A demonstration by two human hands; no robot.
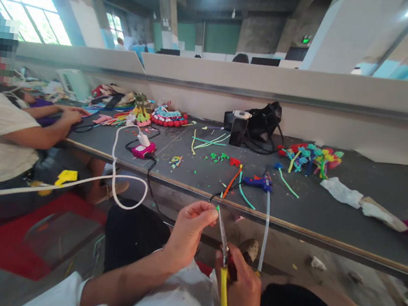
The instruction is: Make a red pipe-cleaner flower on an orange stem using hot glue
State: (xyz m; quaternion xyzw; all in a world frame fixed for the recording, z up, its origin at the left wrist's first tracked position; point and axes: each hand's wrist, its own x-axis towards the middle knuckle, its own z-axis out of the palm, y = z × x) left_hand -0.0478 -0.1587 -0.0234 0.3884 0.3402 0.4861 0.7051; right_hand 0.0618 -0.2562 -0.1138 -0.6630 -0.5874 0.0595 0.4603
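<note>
My left hand [189, 225] pinches a small green piece [217, 208] between thumb and fingertips, just below the table's front edge. My right hand [242, 292] is closed round the yellow handles of a pair of scissors [225, 270]. The scissor blades point up to the green piece. Both hands hover over my lap, in front of the dark table [331, 208]. A blue glue gun [258, 181] lies on the table just beyond them, beside orange and teal stems [235, 181].
A bundle of coloured craft flowers [309, 156] lies at the right, black bags and a phone [255, 124] at the back. A pink charger [143, 150] with a white cable sits to the left. Another person's arms [43, 128] rest on the table's left end.
</note>
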